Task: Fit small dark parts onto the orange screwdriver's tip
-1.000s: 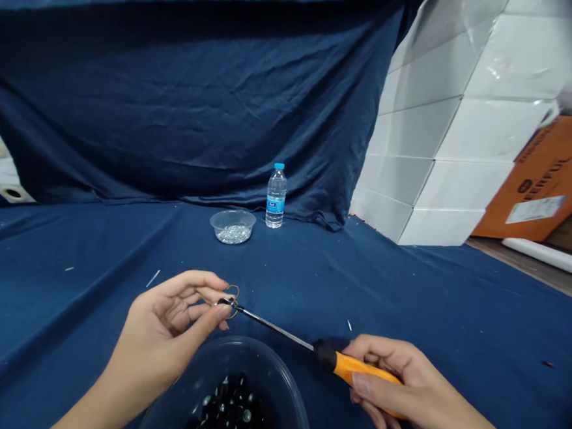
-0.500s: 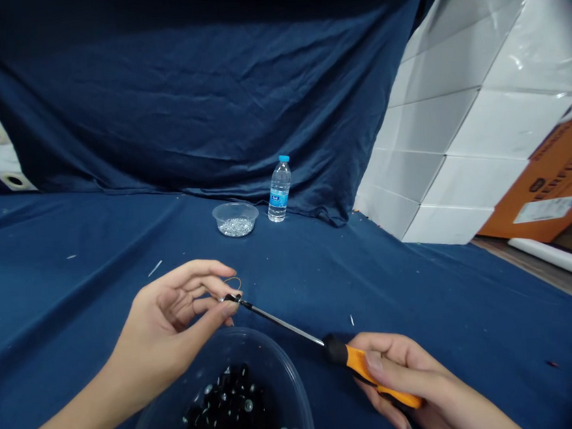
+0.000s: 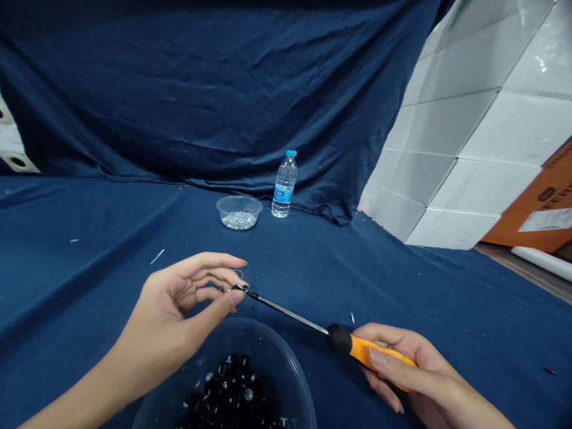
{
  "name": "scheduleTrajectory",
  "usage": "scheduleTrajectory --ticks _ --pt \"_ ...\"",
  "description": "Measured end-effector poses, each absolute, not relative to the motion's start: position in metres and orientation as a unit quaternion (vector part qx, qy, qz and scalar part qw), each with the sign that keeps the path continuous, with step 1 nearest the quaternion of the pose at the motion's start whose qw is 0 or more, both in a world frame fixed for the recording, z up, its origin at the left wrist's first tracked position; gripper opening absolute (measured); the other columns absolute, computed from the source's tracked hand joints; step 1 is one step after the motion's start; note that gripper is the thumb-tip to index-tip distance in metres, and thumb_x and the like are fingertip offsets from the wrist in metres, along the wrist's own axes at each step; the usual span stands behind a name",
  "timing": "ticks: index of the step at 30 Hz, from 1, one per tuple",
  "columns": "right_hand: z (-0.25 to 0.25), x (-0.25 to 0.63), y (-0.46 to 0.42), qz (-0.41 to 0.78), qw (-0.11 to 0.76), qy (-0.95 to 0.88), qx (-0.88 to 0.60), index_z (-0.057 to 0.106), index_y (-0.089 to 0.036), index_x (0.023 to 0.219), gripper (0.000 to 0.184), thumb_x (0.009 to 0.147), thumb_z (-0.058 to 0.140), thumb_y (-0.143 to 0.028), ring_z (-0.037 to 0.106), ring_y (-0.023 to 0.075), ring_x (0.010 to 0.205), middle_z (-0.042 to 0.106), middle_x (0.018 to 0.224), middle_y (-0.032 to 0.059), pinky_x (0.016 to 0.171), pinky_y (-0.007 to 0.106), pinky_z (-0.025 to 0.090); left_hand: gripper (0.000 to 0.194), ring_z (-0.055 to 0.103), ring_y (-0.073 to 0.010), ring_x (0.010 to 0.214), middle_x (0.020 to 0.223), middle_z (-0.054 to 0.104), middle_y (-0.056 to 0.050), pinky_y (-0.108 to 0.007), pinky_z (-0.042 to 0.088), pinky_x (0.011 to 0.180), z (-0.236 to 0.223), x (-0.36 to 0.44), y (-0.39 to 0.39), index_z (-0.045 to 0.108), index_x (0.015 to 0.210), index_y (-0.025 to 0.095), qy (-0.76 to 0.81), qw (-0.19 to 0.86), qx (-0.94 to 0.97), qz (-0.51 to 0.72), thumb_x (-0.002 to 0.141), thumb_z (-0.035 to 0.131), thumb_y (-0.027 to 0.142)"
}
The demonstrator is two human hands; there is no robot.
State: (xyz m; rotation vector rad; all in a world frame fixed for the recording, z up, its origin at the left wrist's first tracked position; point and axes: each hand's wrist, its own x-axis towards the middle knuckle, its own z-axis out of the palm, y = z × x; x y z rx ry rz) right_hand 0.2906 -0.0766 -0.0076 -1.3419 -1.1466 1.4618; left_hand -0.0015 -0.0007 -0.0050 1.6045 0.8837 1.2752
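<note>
My right hand (image 3: pixel 399 363) is closed around the orange and black handle of a screwdriver (image 3: pixel 293 315), its shaft slanting up to the left. At the tip, my left hand (image 3: pixel 194 299) pinches a small black piece (image 3: pixel 239 288) between thumb and finger; the screwdriver's tip meets it there. A thin yellowish loop shows behind those fingers, and I cannot make out what it belongs to. Below my left hand stands a clear plastic bowl (image 3: pixel 306 396) holding many small black pieces (image 3: pixel 230 401) with shiny bits.
A smaller clear bowl (image 3: pixel 223 209) of shiny metal bits stands farther back, beside a water bottle (image 3: pixel 284 185) with a blue cap. White boxes (image 3: pixel 467 221) are stacked at the right, next to an orange carton (image 3: pixel 526 227). Blue cloth (image 3: pixel 97 254) covers the work surface.
The view has shifted slightly. Both hands keep their holds, with the screwdriver tip still at the small black piece; my left hand appears slightly higher and farther right in the picture.
</note>
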Motion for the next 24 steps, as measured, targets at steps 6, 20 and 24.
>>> scheduleTrajectory --ticks 6,20,24 --pt "-0.0079 0.2912 -0.0773 0.577 0.417 -0.445 -0.543 0.075 -0.015 0.089 0.046 0.072 0.088 -0.056 0.045 0.0054 0.049 0.063 0.064 0.0008 0.053 0.022 0.028 0.027 0.072 -0.0096 0.081 0.096 0.076 0.000 -0.011 0.059 0.074 -0.0034 -0.0021 -0.0002 0.073 0.113 0.025 0.361 0.445 0.652 0.497 0.087 0.078 0.029" --pt "-0.0113 0.2936 -0.0753 0.582 0.425 -0.447 -0.530 0.074 -0.015 0.088 0.045 0.073 0.086 -0.056 0.043 0.0054 0.048 0.060 0.062 -0.0003 0.053 0.022 0.026 0.023 0.072 -0.0147 0.084 0.095 0.075 -0.004 -0.020 0.062 0.074 -0.0029 -0.0014 0.0010 0.073 0.109 0.021 0.353 0.466 0.664 0.466 0.086 0.075 0.024" --pt "-0.0092 0.2929 -0.0771 0.574 0.444 -0.434 -0.534 0.071 -0.016 0.083 0.043 0.075 0.084 -0.056 0.040 0.0066 0.050 0.055 0.060 -0.0018 0.056 0.024 0.024 0.021 0.073 -0.0162 0.084 0.097 0.076 -0.005 -0.021 0.062 0.073 -0.0022 -0.0010 0.0024 0.073 0.108 0.021 0.367 0.441 0.674 0.466 0.087 0.074 0.027"
